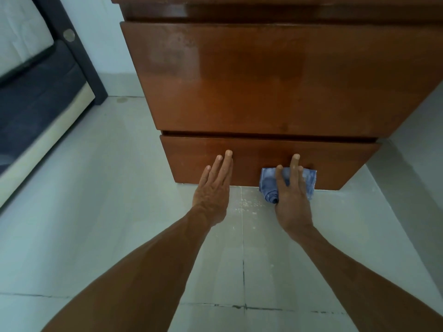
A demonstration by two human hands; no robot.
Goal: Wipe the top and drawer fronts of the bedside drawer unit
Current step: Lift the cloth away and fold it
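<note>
Pressing rather than gripping, the right hand (291, 195) lies flat on the blue cloth (267, 182) with its fingers straight and spread, none curled round the fabric. The palm pins the cloth against the bottom drawer front (340, 161). That flat, unclenched hold looks chosen to put a wide patch of fabric on the wood and let it slide.

The cloth is folded into a pad whose long axis runs sideways, along the drawer's length, and it shows on either side of the fingers. Its lower edge hangs just past the drawer's bottom edge, so the strip nearest the floor (115, 188) seems to be the part in hand. The fingertips point up the panel, across the cloth's long axis.

Just left of the cloth and apart from it, the left hand (213, 188) rests flat on the same panel, fingers straight and together, holding nothing. I judge it is bracing the person or keeping the drawer from shifting.

Above both hands, past a dark gap, rises the taller middle drawer front (263, 80), glossy with dull smears on its left part. Far off to the left stands a bed (36, 92).
</note>
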